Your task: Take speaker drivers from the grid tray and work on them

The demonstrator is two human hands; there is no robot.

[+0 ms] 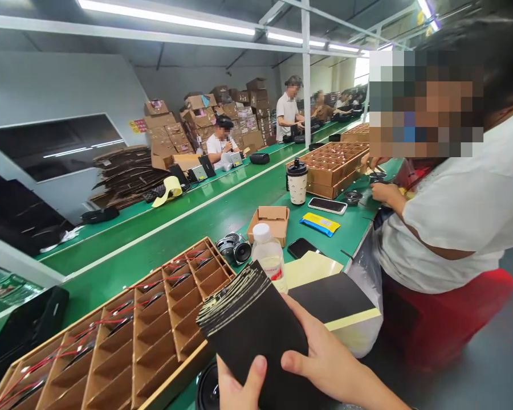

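Note:
I hold a thick stack of black foam sheets with pale backing [250, 324] in front of me, fanned at its upper edge. My right hand [325, 359] grips the stack's right side, thumb across the black face. My left hand [239, 390] supports it from below, only thumb and part of the palm showing. Just behind the stack stands a clear plastic bottle with a white cap [268, 253]. More black and yellow-backed sheets [329, 296] lie on the bench to the right.
A cardboard divider tray with wired parts [123, 336] sits at my left on the green bench [175, 228]. Small speakers [233, 247], an open carton [270, 219], two phones, a cup [297, 181]. A co-worker in a white shirt [448, 228] sits close on the right.

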